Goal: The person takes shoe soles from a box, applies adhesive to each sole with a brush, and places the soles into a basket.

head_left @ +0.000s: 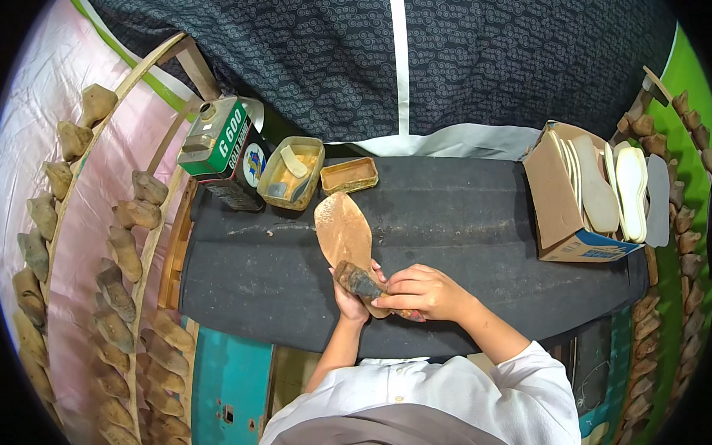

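Note:
A tan shoe insole (344,230) is held up over the worktable, its broad end pointing away from me. My left hand (352,301) is closed round its narrower lower part, with the fingertips showing at the right edge. In my right hand (428,293) is a wide, worn brush (357,281), its dark, glue-caked bristles lying against the insole's lower half. The fingers are wrapped round the brush's handle, most of which they hide. A glossy, wet-looking film shows on parts of the insole.
A green and black metal can (225,155) stands at the back left. Beside it are a plastic tub (319,162) with scraps and a shallow tray (350,175). An open cardboard box (556,206) of insoles sits at the right. Racks of wooden shoe lasts (123,254) flank the table (466,226).

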Tool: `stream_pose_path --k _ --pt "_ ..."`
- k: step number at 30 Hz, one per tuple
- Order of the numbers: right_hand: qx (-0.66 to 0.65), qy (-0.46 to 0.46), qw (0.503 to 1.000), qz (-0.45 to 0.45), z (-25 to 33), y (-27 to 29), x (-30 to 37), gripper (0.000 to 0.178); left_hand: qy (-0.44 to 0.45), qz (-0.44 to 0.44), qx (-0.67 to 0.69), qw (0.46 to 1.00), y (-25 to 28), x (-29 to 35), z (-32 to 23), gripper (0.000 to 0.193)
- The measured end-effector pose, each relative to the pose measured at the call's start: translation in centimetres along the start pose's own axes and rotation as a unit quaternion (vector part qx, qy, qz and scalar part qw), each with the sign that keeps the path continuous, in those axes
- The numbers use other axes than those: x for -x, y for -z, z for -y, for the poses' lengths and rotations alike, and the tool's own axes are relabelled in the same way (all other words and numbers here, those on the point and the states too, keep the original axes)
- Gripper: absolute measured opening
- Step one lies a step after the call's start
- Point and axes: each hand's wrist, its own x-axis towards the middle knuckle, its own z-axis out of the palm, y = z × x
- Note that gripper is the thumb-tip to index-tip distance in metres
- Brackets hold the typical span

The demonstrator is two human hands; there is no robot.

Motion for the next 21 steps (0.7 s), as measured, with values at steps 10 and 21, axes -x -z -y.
stream_pose_path --k 10,21 --pt "-0.036 0.024 0.999 0.03 0.4 -0.1 0.5 0.042 -0.02 -0.058 -0.016 0.998 0.9 -0.5 -0.1 0.063" --pt "-0.01 0.028 0.999 0.017 1.2 0.8 -0.4 0.042 0.014 0.018 0.014 1.0 -0.4 -1.1 -0.9 0.061"
